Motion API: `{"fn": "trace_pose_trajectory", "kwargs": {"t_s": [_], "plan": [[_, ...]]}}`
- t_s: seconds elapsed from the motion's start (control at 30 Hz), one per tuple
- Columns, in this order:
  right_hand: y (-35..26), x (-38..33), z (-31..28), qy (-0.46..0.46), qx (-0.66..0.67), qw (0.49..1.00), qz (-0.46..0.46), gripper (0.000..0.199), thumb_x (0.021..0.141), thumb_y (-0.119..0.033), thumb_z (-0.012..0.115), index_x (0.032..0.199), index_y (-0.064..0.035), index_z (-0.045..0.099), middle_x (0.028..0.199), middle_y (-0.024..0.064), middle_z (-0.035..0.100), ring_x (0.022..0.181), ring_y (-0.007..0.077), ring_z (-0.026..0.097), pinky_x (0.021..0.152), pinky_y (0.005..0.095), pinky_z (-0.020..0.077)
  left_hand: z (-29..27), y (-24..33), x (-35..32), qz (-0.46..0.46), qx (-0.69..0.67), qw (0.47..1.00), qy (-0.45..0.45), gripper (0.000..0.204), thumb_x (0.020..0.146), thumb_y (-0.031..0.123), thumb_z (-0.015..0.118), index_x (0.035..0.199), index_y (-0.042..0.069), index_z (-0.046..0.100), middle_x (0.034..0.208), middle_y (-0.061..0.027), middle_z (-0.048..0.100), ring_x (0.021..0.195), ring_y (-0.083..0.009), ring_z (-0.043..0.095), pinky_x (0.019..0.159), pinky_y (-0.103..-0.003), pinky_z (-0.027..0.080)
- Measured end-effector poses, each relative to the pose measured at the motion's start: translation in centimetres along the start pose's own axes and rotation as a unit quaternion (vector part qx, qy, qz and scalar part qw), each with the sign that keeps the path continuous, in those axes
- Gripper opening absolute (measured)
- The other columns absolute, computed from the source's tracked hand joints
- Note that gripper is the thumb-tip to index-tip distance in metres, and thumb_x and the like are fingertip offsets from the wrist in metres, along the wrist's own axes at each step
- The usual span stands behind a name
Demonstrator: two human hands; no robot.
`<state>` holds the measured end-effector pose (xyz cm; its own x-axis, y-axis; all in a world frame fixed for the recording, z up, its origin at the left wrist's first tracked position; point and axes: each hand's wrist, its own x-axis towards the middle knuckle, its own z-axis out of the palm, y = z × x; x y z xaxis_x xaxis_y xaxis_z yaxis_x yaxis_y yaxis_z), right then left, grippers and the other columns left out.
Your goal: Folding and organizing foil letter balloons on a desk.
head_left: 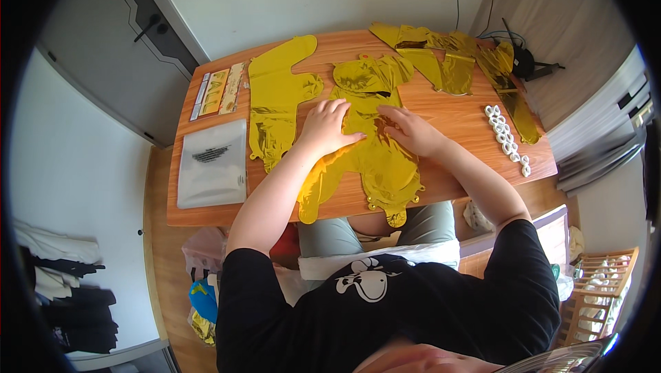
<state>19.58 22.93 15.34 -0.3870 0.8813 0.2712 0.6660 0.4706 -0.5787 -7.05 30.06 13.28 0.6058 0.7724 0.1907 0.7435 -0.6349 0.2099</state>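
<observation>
Foil balloon under the hands: one flat gold foil balloon [375,142], uninflated, lies mid-worktop and overhangs the near edge toward the person's lap; judged to be pressed there to smooth it flat.
Left hand: left hand [326,127] lies palm down on the balloon's left part, fingers [339,106] spread fairly wide, gripping nothing.
Right hand: right hand [413,130] lies flat on the balloon's right part, fingers [387,112] pointing inward, loosely spread, holding nothing; the two hands are near each other but apart.
Neighbouring foil: one second gold balloon [279,94] lies flat just left, its edge touching or slipping under the first; cannot tell which.
Far foil: a heap of gold foil pieces [451,59] across the far right corner, overlapped, so the count is uncertain, several at least.
White bits: a row of small white rings [506,137] near the right edge, about a dozen, too small to count surely.
Packaging: one grey plastic pouch [213,163] and one printed card strip [219,89] at the left end, well apart from the hands.
Worktop: one wooden worktop [468,115] carries all.
</observation>
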Motion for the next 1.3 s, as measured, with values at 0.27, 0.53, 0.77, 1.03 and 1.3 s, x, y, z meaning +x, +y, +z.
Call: {"fn": "trace_pose_trajectory", "kwargs": {"t_s": [0.27,0.53,0.77,1.03,1.3], "plan": [[2.4,2.1,-0.1,0.079,-0.023,0.995,-0.056,0.034,0.093,0.002,0.06,0.126,-0.0045,0.06,0.14,0.0204,0.058,0.126,0.0401,0.058,0.102,0.043,0.0518,-0.4,0.2,-0.1,-0.003,0.007,1.0,-0.004,0.093,0.084,0.068,0.071,0.148,0.004,0.05,0.154,-0.014,0.049,0.143,-0.0348,0.043,0.12,-0.046,0.036],[4.2,2.6,0.5,0.095,-0.097,0.979,0.153,0.074,0.083,-0.044,0.081,0.141,-0.0068,0.054,0.148,0.0177,0.052,0.143,0.0398,0.041,0.115,0.0482,0.0381,-0.5,0.2,-0.1,-0.008,0.006,1.0,-0.017,0.095,0.086,0.07,0.068,0.15,0.003,0.048,0.155,-0.014,0.046,0.145,-0.0345,0.041,0.122,-0.046,0.034],[3.2,3.2,0.3,-0.007,-0.222,0.973,0.063,0.078,0.089,-0.055,0.073,0.149,-0.0097,0.051,0.157,0.0146,0.047,0.149,0.0351,0.035,0.124,0.0515,0.0214,-0.5,0.2,-0.2,-0.008,0.004,1.0,-0.014,0.095,0.085,0.069,0.069,0.149,0.003,0.048,0.155,-0.0144,0.047,0.144,-0.0351,0.041,0.121,-0.046,0.034],[4.3,4.4,-0.4,-0.034,-0.143,0.989,0.026,0.052,0.096,-0.042,0.066,0.138,-0.0112,0.061,0.14,0.0131,0.06,0.14,0.0347,0.046,0.118,0.0517,0.0287,-0.7,0.3,-0.2,-0.006,-0.008,1.0,-0.014,0.093,0.085,0.068,0.07,0.148,0.002,0.05,0.154,-0.0147,0.048,0.143,-0.036,0.042,0.121,-0.046,0.035],[5.1,4.3,-0.2,-0.001,-0.151,0.988,-0.035,0.044,0.097,-0.022,0.065,0.139,-0.0093,0.058,0.144,0.0151,0.058,0.138,0.037,0.048,0.114,0.0507,0.0372,0.1,-0.1,-0.2,0.005,0.006,1.0,0.008,0.095,0.084,0.071,0.068,0.146,0.001,0.052,0.152,-0.0145,0.05,0.141,-0.0348,0.045,0.119,-0.046,0.037]]}}
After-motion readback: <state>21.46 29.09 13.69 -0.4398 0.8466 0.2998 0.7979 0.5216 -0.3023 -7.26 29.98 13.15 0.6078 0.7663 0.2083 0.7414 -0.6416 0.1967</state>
